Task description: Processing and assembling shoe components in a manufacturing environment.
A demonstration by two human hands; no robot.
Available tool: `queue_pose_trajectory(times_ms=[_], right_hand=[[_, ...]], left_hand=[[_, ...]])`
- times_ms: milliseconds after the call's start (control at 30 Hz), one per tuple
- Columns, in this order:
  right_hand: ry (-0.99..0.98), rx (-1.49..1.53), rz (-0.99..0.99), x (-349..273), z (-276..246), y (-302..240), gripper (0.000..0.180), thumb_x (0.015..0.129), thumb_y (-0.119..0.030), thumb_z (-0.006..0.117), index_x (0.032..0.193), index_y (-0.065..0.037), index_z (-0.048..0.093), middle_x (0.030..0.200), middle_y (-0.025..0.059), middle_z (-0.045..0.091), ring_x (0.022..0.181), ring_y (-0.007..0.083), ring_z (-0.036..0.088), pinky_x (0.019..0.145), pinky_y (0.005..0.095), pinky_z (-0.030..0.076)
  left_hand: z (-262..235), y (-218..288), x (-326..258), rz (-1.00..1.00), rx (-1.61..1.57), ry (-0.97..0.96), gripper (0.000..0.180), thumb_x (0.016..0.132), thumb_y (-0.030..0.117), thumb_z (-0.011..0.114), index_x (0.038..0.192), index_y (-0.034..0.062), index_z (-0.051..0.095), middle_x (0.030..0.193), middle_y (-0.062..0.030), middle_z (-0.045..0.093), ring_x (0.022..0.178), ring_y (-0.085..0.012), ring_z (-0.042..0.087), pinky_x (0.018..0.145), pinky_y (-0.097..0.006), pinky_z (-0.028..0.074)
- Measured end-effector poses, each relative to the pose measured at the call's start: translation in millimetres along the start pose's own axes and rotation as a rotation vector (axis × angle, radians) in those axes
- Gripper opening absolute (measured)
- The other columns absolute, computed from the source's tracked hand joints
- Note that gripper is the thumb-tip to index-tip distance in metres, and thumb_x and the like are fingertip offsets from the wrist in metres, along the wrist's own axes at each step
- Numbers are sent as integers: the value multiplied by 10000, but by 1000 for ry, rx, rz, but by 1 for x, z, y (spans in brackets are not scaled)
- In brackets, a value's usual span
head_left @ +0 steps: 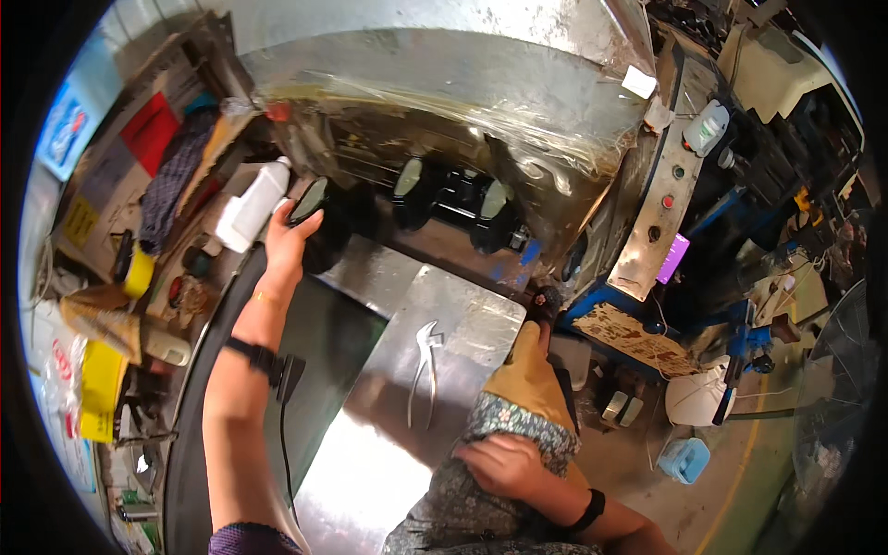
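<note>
The left hand (287,245) grips a black part (331,231) beyond the far left corner of the metal plate (481,333); pliers (427,344) lie toward its far edge. Right hand (504,465) curls against floral cloth (523,424), its grip unclear.

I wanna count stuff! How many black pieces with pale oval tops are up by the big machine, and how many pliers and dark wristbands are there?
Black pieces with pale oval tops: 3
Metal pliers: 1
Dark wristbands: 2
Total: 6

Black rounded piece (313,203), pale greenish face, tilted
</note>
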State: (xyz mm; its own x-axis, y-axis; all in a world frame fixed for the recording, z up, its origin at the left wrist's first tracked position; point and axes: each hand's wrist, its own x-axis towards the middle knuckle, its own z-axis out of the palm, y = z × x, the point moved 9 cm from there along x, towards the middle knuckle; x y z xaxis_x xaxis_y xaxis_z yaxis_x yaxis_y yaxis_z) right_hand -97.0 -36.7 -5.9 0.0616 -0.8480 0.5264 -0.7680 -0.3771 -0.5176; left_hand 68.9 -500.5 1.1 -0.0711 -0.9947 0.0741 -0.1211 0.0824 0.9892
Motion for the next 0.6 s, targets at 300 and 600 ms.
queue_pose_trajectory(times_ms=[300, 600], right_hand=[[-44, 76, 102, -7, 18, 16, 394, 781, -155, 744, 1167, -88, 704, 1040, 15, 701, 868, 164, 674, 736, 300, 536], [91, 74, 49, -9, 6, 11, 294, 801, -141, 754, 1085, -70, 730, 960, 51, 709, 807, 193, 676, 692, 311, 543]], left_hand=[[97, -174, 153, -4, 705, 149, 805, 829, 294, 836, 1456, -36, 453, 1429, -204, 572, 1322, -327, 548, 1110, -385, 422], [41, -93, -212, 142, -4, -440, 246, 1003, 91, 630, 1205, -46, 664, 1158, -120, 704, 1063, -202, 648, 966, -350, 512]])
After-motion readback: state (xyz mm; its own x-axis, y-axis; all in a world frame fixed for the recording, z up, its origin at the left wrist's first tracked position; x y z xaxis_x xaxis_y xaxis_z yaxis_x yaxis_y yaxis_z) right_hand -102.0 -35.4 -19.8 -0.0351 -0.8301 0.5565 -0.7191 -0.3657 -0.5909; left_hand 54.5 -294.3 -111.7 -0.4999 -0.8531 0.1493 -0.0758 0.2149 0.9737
